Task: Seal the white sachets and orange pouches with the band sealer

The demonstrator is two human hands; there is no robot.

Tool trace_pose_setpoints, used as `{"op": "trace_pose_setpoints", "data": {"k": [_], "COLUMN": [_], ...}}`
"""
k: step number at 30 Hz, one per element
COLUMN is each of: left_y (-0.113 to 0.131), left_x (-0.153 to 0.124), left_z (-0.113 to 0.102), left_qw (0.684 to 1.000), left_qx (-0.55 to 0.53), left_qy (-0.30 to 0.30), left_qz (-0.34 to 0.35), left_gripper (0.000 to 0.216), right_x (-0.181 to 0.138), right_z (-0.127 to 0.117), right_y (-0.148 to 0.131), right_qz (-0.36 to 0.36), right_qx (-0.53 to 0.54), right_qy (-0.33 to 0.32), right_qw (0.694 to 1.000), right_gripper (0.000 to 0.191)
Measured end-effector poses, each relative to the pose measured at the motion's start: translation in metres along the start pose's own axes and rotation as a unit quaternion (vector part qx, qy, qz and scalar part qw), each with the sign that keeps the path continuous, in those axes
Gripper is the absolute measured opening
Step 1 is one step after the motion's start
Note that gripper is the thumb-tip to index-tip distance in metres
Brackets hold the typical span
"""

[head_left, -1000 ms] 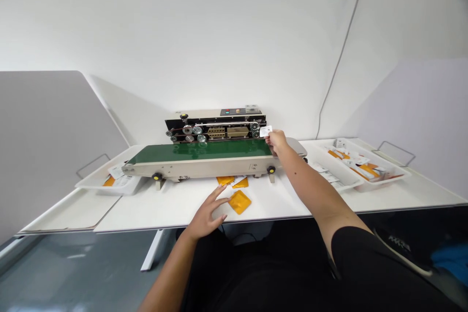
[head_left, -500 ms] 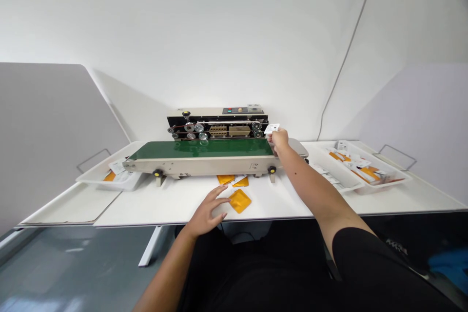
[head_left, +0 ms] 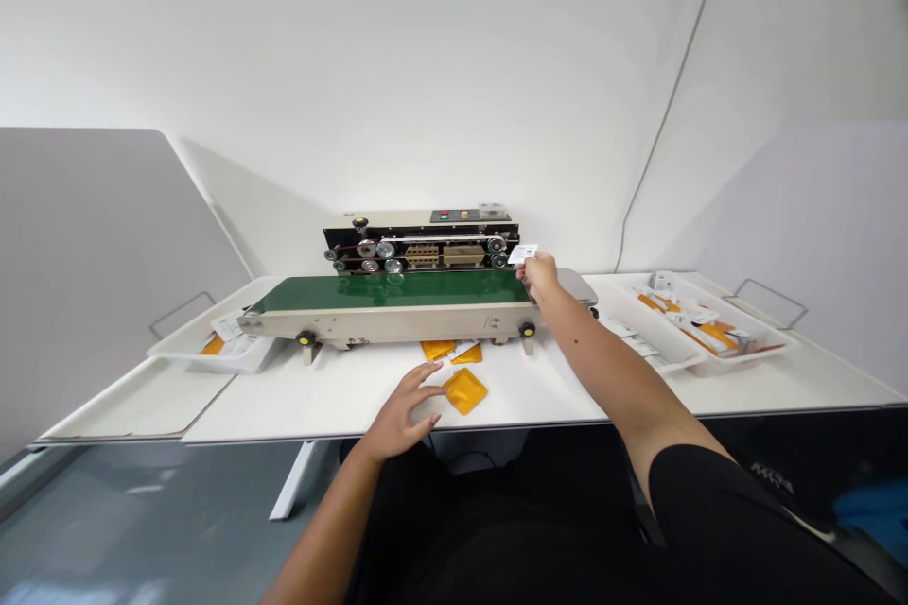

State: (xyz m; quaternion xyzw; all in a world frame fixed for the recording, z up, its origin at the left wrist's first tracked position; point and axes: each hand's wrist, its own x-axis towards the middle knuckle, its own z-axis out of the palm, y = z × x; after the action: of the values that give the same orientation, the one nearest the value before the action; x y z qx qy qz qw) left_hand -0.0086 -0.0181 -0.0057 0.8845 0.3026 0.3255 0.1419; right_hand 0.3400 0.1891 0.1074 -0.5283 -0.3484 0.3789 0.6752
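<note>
A white sachet (head_left: 526, 253) is lying long-axis crosswise at 1 o'clock from the right hand (head_left: 540, 276), whose fingers are pinching it, just beside the end of the band sealer (head_left: 420, 246). The left hand (head_left: 401, 414) is resting farther back with fingers spread wide, an orange pouch (head_left: 464, 390) sitting just beside them at 3 o'clock.

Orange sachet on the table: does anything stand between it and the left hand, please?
Nothing visible stands between them. The left hand is right beside the orange sachet on the white table; I cannot tell if they touch.
</note>
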Motion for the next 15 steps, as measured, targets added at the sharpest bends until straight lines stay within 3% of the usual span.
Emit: {"op": "trace_pose_setpoints", "data": {"k": [10,13,15], "left_y": [0.002,0.002,0.001], "left_x": [0.0,0.0,0.0], "left_z": [0.0,0.0,0.0], "left_qw": [1.0,1.0,1.0], "left_qx": [0.004,0.003,0.006], "left_qy": [0.009,0.01,0.012], "left_qz": [-0.006,-0.003,-0.005], "left_gripper": [0.035,0.034,0.034], "right_x": [-0.009,-0.016,-0.028], "right_z": [0.016,0.014,0.01], "right_y": [-0.009,-0.018,-0.021], "right_qz": [0.024,-0.012,-0.06], "right_qx": [-0.088,-0.126,-0.138], "right_qy": [-0.079,-0.079,-0.059], "right_qw": [0.993,0.989,0.987], "right_gripper": [0.006,0.006,0.017]}}
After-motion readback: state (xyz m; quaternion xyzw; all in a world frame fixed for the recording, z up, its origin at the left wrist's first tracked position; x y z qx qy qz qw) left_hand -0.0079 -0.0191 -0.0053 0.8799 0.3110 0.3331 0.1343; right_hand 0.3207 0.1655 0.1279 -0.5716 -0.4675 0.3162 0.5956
